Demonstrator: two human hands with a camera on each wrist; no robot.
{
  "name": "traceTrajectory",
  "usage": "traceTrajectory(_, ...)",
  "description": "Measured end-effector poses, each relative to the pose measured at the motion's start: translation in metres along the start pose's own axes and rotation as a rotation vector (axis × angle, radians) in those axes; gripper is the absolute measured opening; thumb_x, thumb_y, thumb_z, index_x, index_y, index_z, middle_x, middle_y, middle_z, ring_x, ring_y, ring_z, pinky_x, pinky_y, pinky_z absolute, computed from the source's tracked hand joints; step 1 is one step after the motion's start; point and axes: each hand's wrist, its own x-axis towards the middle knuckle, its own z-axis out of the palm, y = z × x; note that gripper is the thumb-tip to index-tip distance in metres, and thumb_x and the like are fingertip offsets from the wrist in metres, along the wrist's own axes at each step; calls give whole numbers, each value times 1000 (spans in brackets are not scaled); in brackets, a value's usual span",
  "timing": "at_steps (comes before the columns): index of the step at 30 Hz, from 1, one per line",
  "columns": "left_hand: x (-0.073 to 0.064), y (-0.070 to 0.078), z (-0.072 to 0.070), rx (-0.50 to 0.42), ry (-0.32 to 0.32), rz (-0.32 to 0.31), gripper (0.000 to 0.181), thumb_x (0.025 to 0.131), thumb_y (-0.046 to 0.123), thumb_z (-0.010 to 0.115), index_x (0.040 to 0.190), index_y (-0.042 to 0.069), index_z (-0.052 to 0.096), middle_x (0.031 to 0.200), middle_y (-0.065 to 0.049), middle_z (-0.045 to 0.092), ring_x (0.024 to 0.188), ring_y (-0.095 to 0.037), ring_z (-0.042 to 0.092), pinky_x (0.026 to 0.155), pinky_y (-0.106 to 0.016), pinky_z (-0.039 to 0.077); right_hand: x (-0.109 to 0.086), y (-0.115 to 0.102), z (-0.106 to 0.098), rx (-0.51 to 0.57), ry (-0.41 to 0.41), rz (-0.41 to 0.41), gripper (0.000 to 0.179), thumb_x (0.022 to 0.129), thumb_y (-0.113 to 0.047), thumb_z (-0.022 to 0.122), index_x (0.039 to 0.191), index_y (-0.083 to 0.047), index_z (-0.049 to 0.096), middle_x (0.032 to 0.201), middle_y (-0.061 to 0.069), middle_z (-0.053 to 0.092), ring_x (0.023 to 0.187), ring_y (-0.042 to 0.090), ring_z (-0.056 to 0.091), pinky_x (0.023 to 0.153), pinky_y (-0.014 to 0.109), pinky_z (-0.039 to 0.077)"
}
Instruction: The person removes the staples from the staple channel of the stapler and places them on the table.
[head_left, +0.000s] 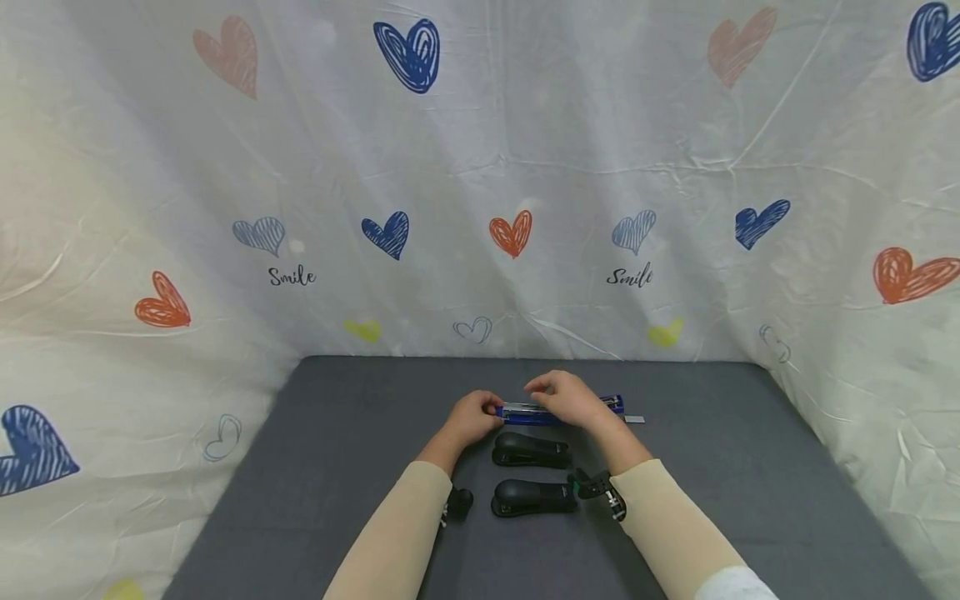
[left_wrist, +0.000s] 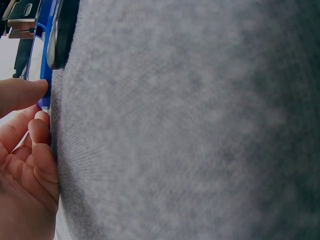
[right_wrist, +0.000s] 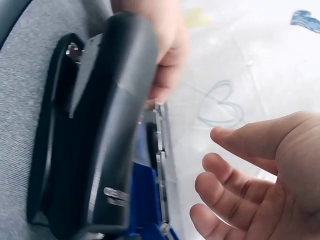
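A blue stapler [head_left: 528,414] with a bare metal rail lies crosswise on the grey table. My left hand [head_left: 472,419] pinches its left end; in the left wrist view the thumb [left_wrist: 30,94] presses on the blue end [left_wrist: 46,80] with the fingertips beneath. Just above the stapler's middle hovers my right hand [head_left: 573,402], covering part of it in the head view. The right wrist view shows the right hand [right_wrist: 265,175] with loosely bent, spread fingers and nothing between them. A light strip [head_left: 634,419], maybe staples, lies by the stapler's right end.
Two black staplers, one nearer the blue one [head_left: 531,450] and another closer to me [head_left: 534,498], lie in a row on the grey tabletop [head_left: 337,492]. A white curtain [head_left: 450,183] printed with hearts hangs behind the table.
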Motion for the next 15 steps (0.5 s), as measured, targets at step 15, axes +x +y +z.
traceTrajectory(15, -1, -1, 0, 4, -2, 13, 25, 88, 9, 76, 112, 6, 73, 93, -1, 59, 85, -18, 53, 81, -39, 46, 9, 7, 22, -94, -56, 30, 19, 101, -13, 65, 109, -5, 80, 108, 8, 75, 104, 28, 69, 92, 46, 52)
